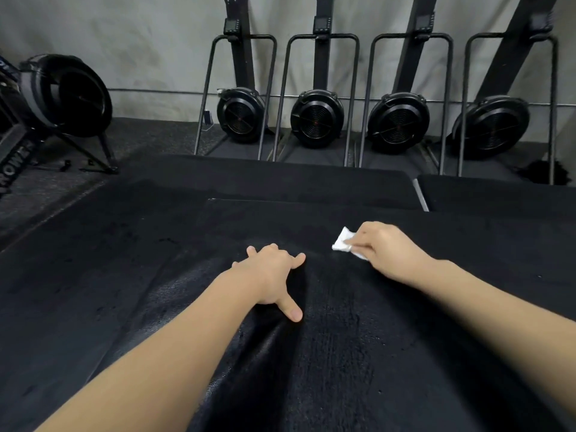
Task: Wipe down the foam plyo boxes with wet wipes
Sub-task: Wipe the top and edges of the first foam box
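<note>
Right grip (385, 247) pinches wet wipe (344, 243) on foam box (374, 338); left grip (271, 272) lies flat, fingers spread.

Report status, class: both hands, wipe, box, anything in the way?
Left hand flat, fingers spread on the plyo box. Right hand pinches the wet wipe against its top. Nothing blocking the surface.

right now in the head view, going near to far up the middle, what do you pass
left hand pressed flat on the near plyo box → right hand pinching the wet wipe → far plyo box → upright rowing machines → grey wall
</note>
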{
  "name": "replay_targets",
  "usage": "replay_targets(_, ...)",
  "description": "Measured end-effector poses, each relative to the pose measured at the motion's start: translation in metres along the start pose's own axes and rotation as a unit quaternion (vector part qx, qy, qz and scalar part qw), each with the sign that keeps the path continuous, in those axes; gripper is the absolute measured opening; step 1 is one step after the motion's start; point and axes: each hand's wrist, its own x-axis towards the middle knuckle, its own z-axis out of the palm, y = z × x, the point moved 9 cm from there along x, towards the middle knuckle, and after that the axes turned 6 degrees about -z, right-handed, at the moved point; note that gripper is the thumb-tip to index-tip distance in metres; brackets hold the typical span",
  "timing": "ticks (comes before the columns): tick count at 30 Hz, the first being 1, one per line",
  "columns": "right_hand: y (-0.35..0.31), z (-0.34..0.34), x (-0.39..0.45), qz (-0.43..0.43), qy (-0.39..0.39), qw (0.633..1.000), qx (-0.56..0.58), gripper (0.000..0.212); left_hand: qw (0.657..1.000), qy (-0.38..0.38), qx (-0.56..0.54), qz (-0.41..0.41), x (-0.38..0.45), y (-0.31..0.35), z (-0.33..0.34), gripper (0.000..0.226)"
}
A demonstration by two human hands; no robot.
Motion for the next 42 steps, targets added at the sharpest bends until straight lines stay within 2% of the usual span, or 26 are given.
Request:
replay_targets(2, -0.023, 0.0, -0.033, -0.063, -0.001, 0.998, 0.031, 0.021, 1.0, -0.001, 0.004, -0.001, 0.001, 0.001, 0.0, 0.134)
replay_targets(5, -0.025, -0.001, -0.044, -0.101, -0.016, 0.994, 0.047, 0.021, 1.0, -0.002, 0.006, -0.004, 0.001, 0.001, -0.001, 0.135)
replay_targets(7, -0.006, -0.001, -0.022, -0.08, -0.009, 0.996, 0.038, 0.021, 1.0, -0.001, 0.009, -0.006, 0.0, 0.001, -0.001, 0.135)
replay_targets(10, 0.021, -0.002, 0.01, -0.011, 0.043, 0.999, 0.03, 0.021, 1.0, 0.01, 0.016, -0.006, -0.001, 0.001, -0.003, 0.135)
replay_targets(13, 0.011, 0.003, 0.006, 0.004, 0.057, 0.998, 0.023, 0.019, 1.0, 0.013, 0.015, -0.007, -0.002, 0.0, -0.004, 0.134)
replay_targets(16, -0.032, 0.0, -0.035, -0.07, 0.048, 0.996, 0.031, 0.016, 1.0, 0.014, 0.016, -0.005, -0.006, 0.002, -0.005, 0.134)
replay_targets(19, -0.077, -0.003, -0.091, -0.163, 0.022, 0.985, 0.042, 0.025, 1.0, 0.014, 0.015, -0.008, -0.007, 0.002, -0.006, 0.133)
replay_targets(22, -0.097, -0.004, -0.12, -0.203, -0.01, 0.976, 0.075, 0.023, 1.0, 0.016, 0.015, -0.007, -0.01, 0.004, -0.008, 0.132)
replay_targets(24, -0.085, -0.003, -0.11, -0.2, -0.004, 0.978, 0.056, 0.022, 1.0, 0.02, 0.021, 0.004, -0.018, 0.01, -0.012, 0.125)
replay_targets(28, -0.04, -0.003, -0.069, -0.084, 0.065, 0.993, 0.05, 0.023, 0.999, 0.027, 0.031, 0.017, -0.032, 0.019, -0.02, 0.116)
replay_targets(30, -0.045, -0.002, -0.068, -0.064, 0.088, 0.993, 0.045, 0.023, 0.999, 0.029, 0.03, 0.019, -0.035, 0.019, -0.021, 0.115)
replay_targets(38, -0.135, 0.004, -0.163, -0.204, -0.002, 0.977, 0.062, 0.027, 0.998, 0.038, 0.025, 0.032, -0.034, 0.019, -0.02, 0.116)
replay_targets(40, -0.129, 0.003, -0.156, -0.205, 0.005, 0.978, 0.04, 0.029, 0.998, 0.039, 0.025, 0.033, -0.033, 0.019, -0.02, 0.115)
replay_targets(42, -0.111, -0.001, -0.138, -0.156, 0.041, 0.987, 0.021, 0.031, 0.998, 0.041, 0.023, 0.033, -0.033, 0.018, -0.02, 0.115)
